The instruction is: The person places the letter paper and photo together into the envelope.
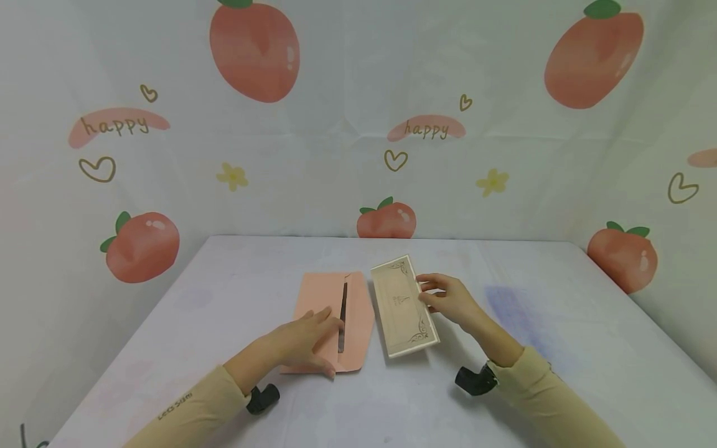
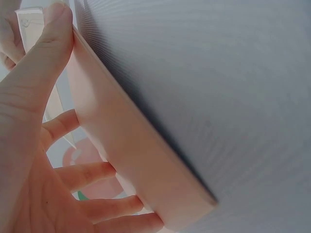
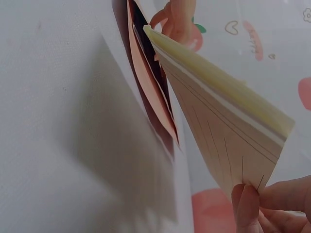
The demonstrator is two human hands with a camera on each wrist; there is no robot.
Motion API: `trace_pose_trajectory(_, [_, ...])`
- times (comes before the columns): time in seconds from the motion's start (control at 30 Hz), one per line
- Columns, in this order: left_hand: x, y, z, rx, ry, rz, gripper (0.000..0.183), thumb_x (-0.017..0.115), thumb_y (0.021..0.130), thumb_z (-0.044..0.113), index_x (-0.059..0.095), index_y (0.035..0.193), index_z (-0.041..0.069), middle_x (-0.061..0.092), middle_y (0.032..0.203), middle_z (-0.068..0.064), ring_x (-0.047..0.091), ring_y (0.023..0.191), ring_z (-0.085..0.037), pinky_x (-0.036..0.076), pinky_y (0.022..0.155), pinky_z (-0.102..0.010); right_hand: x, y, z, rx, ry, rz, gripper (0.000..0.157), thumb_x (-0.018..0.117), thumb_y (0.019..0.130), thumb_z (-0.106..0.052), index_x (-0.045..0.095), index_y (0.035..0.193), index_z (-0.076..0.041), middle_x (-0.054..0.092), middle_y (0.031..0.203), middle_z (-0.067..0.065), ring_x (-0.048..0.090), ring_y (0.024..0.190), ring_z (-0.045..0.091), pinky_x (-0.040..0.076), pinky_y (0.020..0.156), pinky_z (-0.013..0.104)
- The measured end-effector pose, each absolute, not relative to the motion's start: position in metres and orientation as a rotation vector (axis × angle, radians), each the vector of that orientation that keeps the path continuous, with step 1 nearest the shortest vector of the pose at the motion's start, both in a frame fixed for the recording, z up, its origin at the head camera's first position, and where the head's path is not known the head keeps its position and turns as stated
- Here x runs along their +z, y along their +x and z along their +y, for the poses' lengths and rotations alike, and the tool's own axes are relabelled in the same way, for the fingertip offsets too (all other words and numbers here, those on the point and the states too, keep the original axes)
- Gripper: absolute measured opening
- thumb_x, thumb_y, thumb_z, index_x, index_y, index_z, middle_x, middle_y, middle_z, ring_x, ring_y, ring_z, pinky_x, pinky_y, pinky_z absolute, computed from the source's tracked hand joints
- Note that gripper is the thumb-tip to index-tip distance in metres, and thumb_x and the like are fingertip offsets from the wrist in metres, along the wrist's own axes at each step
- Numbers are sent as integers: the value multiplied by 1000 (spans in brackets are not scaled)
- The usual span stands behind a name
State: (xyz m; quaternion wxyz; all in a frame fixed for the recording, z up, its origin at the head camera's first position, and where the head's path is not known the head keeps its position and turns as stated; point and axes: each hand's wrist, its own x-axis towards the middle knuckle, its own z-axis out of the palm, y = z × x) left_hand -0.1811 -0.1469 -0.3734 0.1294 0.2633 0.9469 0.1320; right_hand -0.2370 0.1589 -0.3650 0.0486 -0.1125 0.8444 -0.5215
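Note:
A pink envelope [image 1: 322, 289] lies on the table with a long dark slit [image 1: 343, 317] showing at its gaping mouth. My left hand [image 1: 308, 342] rests on it, fingers spread over the paper and a fingertip right at the slit. In the left wrist view, the thumb [image 2: 58, 36] is by the envelope's edge. To the right, my right hand [image 1: 450, 300] pinches a cream folded card [image 1: 400, 311] with ornate corners by its right edge. The card stands tilted above the table, next to the envelope. Printed lines show on its underside [image 3: 218, 141] in the right wrist view.
The white table [image 1: 448, 410] runs back to a cloth backdrop [image 1: 336, 174] printed with fruit, hearts and "happy". A faint bluish patch [image 1: 515, 317] marks the table at the right. Black wrist mounts [image 1: 475, 379] sit below both sleeves.

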Motion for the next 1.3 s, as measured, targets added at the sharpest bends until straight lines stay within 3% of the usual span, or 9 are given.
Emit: trace_pose_trajectory(1.3, [-368,-180,-146,348,786,2754,81,71,67,60,43,131,19,30,149,-23,32,128,-58,41,95,-64,-371,-238,138,-1572,-384,2530,42,59,87,-2,51,128,4,60,112,25,67,86,20,58,68,32])
